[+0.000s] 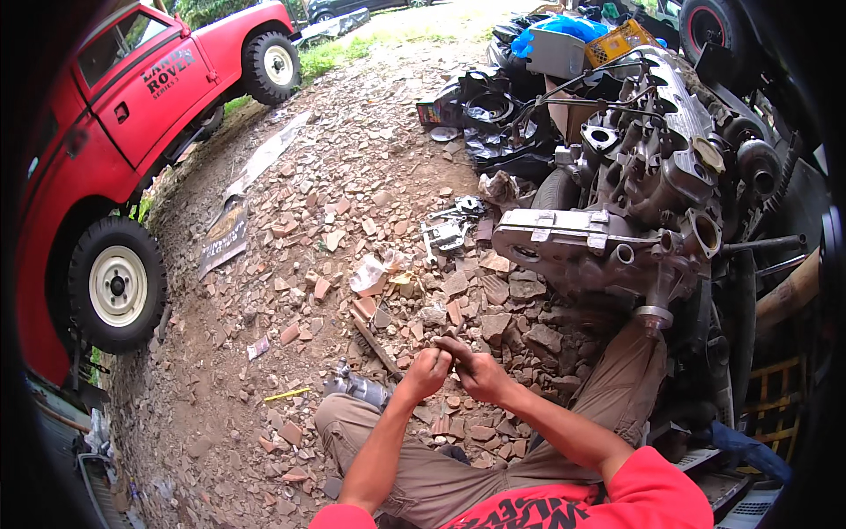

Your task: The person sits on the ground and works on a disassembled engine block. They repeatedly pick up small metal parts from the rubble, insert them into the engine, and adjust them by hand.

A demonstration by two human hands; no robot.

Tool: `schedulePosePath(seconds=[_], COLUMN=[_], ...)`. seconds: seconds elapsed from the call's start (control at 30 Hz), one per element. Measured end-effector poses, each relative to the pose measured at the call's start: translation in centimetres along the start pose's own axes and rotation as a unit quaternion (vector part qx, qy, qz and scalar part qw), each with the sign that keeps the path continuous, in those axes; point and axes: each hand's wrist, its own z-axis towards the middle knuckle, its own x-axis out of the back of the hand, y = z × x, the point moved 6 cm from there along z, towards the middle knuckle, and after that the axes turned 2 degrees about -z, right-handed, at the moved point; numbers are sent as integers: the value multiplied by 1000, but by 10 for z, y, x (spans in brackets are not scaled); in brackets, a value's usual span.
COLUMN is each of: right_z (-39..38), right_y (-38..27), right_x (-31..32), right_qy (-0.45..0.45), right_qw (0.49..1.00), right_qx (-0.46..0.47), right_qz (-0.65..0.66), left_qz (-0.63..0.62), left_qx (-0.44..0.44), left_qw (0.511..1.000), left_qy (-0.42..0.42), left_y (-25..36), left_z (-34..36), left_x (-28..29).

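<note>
Small dark part (449, 346), too small to identify, pinched between the fingertips of both hands above the rubble ground (291, 264). From left: red off-road vehicle (115, 123) with white-rimmed wheels; flat dark panel (225, 238) lying on the broken stone; yellow pencil-like stick (287, 394); left hand (426, 372), fingers curled narrow around the part; right hand (480, 370), likewise closed on it, the two hands touching; loose metal fittings (445, 231) on the stones beyond; grey engine block (634, 194) resting at right, just beside the person's bent knee; yellow crate (621, 40) at top right, contents not discernible; blue sheet (564, 26) beside it
</note>
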Motion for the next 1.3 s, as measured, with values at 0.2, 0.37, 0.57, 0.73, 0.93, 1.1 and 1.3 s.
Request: schedulePosePath(seconds=[0.2, 0.37, 0.57, 0.73, 0.93, 1.1, 1.3], right_z=[0, 14, -1, 8, 16, 10, 11], right_y=[-6, 1, 17, 17, 14, 19, 18], right_x=[9, 34, 32, 50, 48, 54, 47], right_qy=[20, 4, -97, 87, 178, 172, 167], right_qw=[999, 984, 963, 988, 965, 969, 958], right_qx=[49, -32, -62, -128, -101, -148, -19], right_qz=[-6, -174, -243, 28, 164, 100, -231], left_qz=[-25, -119, -413, -332, -49, -42, 69], left_qx=[89, 131, 148, 188, 74, 115, 113], left_qw=[995, 982, 898, 922, 989, 991, 991], left_qy=[-48, -59, 30, -70, -120, -53, -10], left_y=[20, 5, 16, -11, -25, 19, 16], left_z=[9, 3, 15, 10, -4, 14, 20], left_x=[-2, -2, 38, 11, -26, -18, -10])
